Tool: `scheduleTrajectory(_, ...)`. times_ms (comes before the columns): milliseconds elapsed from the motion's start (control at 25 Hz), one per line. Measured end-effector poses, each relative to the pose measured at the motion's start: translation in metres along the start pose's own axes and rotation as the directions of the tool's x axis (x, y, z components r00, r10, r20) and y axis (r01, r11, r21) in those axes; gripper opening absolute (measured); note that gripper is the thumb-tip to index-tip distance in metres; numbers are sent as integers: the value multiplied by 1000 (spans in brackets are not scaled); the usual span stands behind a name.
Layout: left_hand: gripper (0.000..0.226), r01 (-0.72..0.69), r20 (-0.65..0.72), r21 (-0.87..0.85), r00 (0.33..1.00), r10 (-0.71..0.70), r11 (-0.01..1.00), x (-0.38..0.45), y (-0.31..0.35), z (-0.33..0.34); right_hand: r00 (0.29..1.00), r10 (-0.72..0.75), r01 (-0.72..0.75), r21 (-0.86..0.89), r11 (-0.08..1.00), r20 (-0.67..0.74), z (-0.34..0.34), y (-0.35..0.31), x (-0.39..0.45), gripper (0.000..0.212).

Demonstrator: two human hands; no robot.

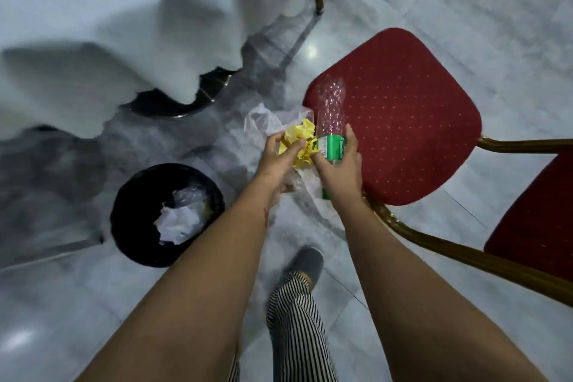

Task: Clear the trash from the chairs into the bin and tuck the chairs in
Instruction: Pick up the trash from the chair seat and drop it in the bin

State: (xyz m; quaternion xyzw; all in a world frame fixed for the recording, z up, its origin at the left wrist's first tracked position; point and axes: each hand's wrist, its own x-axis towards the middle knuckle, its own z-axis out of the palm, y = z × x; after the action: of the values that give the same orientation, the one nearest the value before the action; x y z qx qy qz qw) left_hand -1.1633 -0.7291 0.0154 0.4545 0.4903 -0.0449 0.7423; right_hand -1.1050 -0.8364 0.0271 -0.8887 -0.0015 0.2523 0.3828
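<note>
Step in hand: carrying trash from chair to bin.

Left hand (276, 155), centre of frame: grip curled round a crumpled yellow paper (299, 141), with a thin clear plastic bag (263, 122) bunched behind and below it. Whether the bag is pinched by this hand alone or by both, cannot tell.

Right hand (341, 164), just right of it: grip wrapped round the green-labelled end of an empty clear plastic bottle (330, 112), which points up-frame over the front edge of the red chair seat (403, 121). No trash shows on the seat itself.

Bin (167, 214), lower left of the hands, stands on the floor well apart from them; black, open-topped, already holding white crumpled paper (178, 223) and some clear plastic.

White tablecloth (93, 40) of the bench fills the upper left. A second red seat (533, 220) shows at the right edge.

Judgement: pickup looks done for this chair. Next move calls for swinging both hands left and down over the bin's mouth, then releasing; the light bag may drift, so release low. After that, push the chair under the bench.
</note>
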Motion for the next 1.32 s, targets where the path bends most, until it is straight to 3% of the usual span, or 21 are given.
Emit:
scheduleTrajectory(80, 63, -3, -51, -17, 999, 2, 1000, -17, -7, -55, 999, -48, 48, 1, 999, 25, 43, -10, -36, 86)
scheduleTrajectory(200, 52, -12, -135, -16, 991, 10, 1000, -40, -22, -140, 993, -70, 67, 27, 997, 92, 113, -20, -88, 87)
scheduleTrajectory(480, 41, 109, -231, -76, 965, -124, 991, -68, -71, -280, 965, 16, 7, -86, 996, 263, 240, -20, -168, 88)
scheduleTrajectory(840, 45, 302, -227, -78, 923, -312, 950, -33, -131, -332, 908, 179, -84, -254, 963, 378, 309, 23, -163, 87)
scheduleTrajectory(1080, 45, 325, -214, -96, 917, -338, 941, 35, -156, -342, 880, 223, -71, -346, 936, 421, 351, 45, -108, 87)
scheduleTrajectory(1320, 84, 281, -196, 109, 946, -257, 953, 95, -172, -351, 896, 144, 25, -373, 928, 419, 380, 61, -72, 87)
